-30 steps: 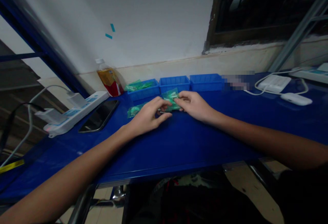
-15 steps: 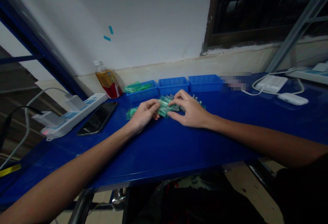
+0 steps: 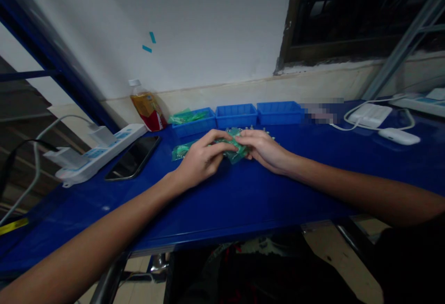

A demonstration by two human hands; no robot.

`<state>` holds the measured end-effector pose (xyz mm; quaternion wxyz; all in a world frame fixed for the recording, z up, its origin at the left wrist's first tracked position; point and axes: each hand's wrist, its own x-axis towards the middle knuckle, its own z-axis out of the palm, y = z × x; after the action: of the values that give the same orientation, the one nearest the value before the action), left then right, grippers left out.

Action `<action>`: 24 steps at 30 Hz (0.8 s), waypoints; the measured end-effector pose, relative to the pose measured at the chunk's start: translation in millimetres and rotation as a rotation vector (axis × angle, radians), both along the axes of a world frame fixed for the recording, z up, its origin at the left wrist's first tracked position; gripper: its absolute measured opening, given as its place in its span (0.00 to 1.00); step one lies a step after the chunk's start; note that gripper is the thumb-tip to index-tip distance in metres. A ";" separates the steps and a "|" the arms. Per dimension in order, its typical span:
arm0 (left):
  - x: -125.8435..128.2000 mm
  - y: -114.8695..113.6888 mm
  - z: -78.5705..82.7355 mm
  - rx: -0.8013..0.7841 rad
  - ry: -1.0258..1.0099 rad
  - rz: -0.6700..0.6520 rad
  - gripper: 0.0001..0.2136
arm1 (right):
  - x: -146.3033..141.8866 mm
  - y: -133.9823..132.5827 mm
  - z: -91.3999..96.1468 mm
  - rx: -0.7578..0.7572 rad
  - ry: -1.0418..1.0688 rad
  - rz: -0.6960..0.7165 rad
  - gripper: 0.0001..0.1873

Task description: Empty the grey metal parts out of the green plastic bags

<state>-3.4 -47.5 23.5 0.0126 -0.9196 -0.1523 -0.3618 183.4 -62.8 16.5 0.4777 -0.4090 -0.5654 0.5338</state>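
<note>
Across the blue table (image 3: 250, 202), near its middle, one green bag (image 3: 238, 156) sits between our two hands. Our right hand (image 3: 266, 148) pinches its upper edge between thumb and finger. Our left hand (image 3: 203, 160) lays its fingertips on the near side with a narrow gap between them; we cannot tell whether they grip. Our fingers cover much of the bag, and our right hand blocks part of the small metal parts (image 3: 273, 137) behind it, so we cannot count those.

Just left of our left hand we see another green packet (image 3: 179, 152), partly hidden by it. Behind stand three blue bins (image 3: 236, 117) in one row, the left one holding a heap of green packaging (image 3: 187, 116) too tangled to count. Further left we count one bottle (image 3: 148, 108), one phone (image 3: 134, 158) and one power strip (image 3: 104, 153) carrying two white adapters (image 3: 69, 156). Two strips of blue tape (image 3: 152, 37) mark the wall (image 3: 208, 26).
</note>
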 end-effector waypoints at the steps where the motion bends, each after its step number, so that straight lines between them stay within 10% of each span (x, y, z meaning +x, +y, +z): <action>1: 1.0 0.6 -0.7 -0.023 -0.015 0.014 0.14 | 0.1 0.7 -0.2 0.037 -0.009 -0.019 0.14; 8: 2.7 7.9 2.0 -0.512 -0.056 0.264 0.19 | 5.4 6.5 -6.7 0.551 -0.252 -0.241 0.06; 14: 4.6 14.7 -5.3 -1.102 -0.272 0.219 0.25 | 7.4 -7.5 -0.2 0.952 -0.594 -0.116 0.08; 19: 6.5 11.0 -4.3 -1.016 -0.384 0.186 0.13 | 6.0 -8.9 -1.5 0.900 -0.697 -0.103 0.11; 24: -1.9 4.8 4.0 -0.360 -0.267 0.242 0.09 | 5.9 -3.7 3.5 0.508 -0.466 -0.195 0.13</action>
<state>-5.3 -42.8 27.5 -0.1283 -0.8263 -0.3234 -0.4429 189.3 -66.5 20.0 0.4711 -0.4399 -0.7321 0.2202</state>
